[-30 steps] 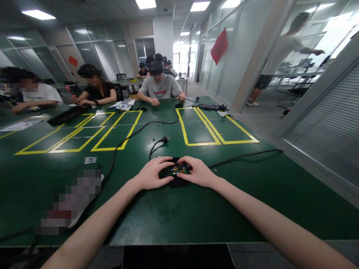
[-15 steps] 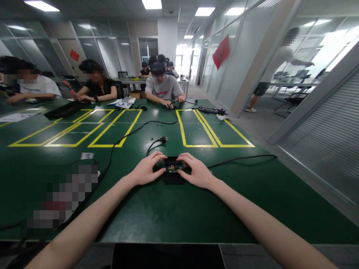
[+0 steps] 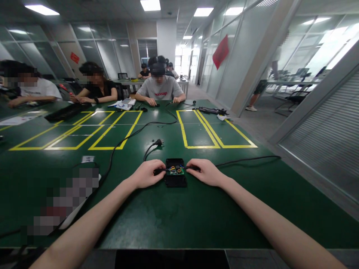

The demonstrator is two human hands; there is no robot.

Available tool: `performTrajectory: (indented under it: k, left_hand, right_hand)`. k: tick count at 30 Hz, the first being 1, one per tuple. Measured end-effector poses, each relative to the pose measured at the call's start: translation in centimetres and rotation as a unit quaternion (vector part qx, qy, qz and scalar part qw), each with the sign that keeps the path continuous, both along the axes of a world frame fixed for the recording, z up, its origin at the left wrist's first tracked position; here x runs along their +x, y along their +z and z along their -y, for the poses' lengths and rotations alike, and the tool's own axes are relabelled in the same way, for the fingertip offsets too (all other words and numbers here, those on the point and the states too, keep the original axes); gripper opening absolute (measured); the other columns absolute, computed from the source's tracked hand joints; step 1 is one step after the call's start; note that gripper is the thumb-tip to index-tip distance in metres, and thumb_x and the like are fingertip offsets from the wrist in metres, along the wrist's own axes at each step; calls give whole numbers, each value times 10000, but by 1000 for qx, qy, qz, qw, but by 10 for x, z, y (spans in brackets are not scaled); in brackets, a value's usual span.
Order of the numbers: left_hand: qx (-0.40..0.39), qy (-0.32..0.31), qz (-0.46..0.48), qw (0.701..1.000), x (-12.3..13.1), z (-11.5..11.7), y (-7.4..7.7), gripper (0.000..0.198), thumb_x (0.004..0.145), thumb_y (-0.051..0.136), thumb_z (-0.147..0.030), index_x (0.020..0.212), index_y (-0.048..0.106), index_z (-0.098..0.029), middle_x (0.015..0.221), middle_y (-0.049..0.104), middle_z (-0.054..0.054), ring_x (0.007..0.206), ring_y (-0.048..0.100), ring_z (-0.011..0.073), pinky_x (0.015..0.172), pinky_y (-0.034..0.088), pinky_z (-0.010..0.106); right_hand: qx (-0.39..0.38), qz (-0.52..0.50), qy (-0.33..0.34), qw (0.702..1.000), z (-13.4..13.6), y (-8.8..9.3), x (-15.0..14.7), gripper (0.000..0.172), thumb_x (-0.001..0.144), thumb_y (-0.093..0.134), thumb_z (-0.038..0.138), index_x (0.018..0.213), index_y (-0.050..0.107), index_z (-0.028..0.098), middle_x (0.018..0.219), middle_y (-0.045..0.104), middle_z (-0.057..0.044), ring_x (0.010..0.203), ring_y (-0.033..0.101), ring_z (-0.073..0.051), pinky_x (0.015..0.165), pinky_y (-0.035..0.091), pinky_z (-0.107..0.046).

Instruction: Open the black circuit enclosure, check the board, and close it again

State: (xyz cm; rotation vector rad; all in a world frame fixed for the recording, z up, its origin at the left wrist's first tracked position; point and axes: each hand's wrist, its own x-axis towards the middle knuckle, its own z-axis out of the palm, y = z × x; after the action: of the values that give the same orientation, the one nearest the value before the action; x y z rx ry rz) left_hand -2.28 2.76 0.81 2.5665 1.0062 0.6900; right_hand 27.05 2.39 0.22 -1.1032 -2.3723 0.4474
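Note:
Between my hands a green circuit board (image 3: 177,171) with copper-coloured coils lies over an opened black plastic case (image 3: 175,182), whose halves show in front of and behind it. My left hand (image 3: 150,173) pinches the black cable (image 3: 159,172) at the board's left end. At the right end, my right hand (image 3: 204,172) has its fingers closed on another black cable (image 3: 193,169). That cable runs on to the right across the table. Thin wires show at both ends of the board. A power plug (image 3: 159,142) on a short black lead lies beyond my left hand.
The green table (image 3: 224,213) carries yellow tape outlines (image 3: 200,147). A long black cord (image 3: 131,133) crosses its left half, near a blurred-out object (image 3: 70,198) and a small label (image 3: 88,159). Across the table sits a person (image 3: 159,87); a black folded stand (image 3: 212,111) lies at far right.
My hands have moved apart from the case edges to the cables on each side, and the circuit board now shows more fully. The person opposite has spread their hands apart.

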Motion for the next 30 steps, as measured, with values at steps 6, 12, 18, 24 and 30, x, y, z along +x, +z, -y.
performTrajectory:
  k: [6,12,18,24,30]
  left_hand:
    - [19,-1,6,1000,1,4,8,127,922,538,-255,935,644,-187,837,702,24,700,638,143,646,472,233]
    - [3,2,28,1000,0,10,12,101,867,533,-260,841,598,-187,705,618,-9,595,551,119,575,411,213]
    - [-49,-35,35,998,-1,15,15,102,794,537,-237,710,550,-179,594,489,-40,532,436,94,539,332,206]
    - [-55,-36,30,997,1,15,13,109,772,551,-225,674,555,-177,568,466,-49,507,412,85,521,303,202]
    - [-57,-25,1,998,-1,15,12,109,778,584,-197,850,665,-183,568,474,-69,498,442,89,528,333,194]
  right_hand:
    - [-2,-49,-3,999,4,1,-2,118,949,594,271,918,676,191,789,694,-28,624,570,-145,586,424,-260]
    - [6,-84,26,996,14,9,-5,156,950,564,288,907,677,189,776,688,-38,598,553,-147,561,426,-267]
    - [-34,-74,80,993,23,13,-8,153,931,586,286,858,680,189,696,630,-7,545,516,-121,523,407,-238]
    - [-32,-71,84,993,23,11,-9,149,916,573,253,830,674,183,674,614,-1,536,511,-113,522,395,-229]
    - [-15,-42,76,996,19,8,-9,86,901,607,231,894,684,194,688,655,10,527,524,-109,555,415,-232]
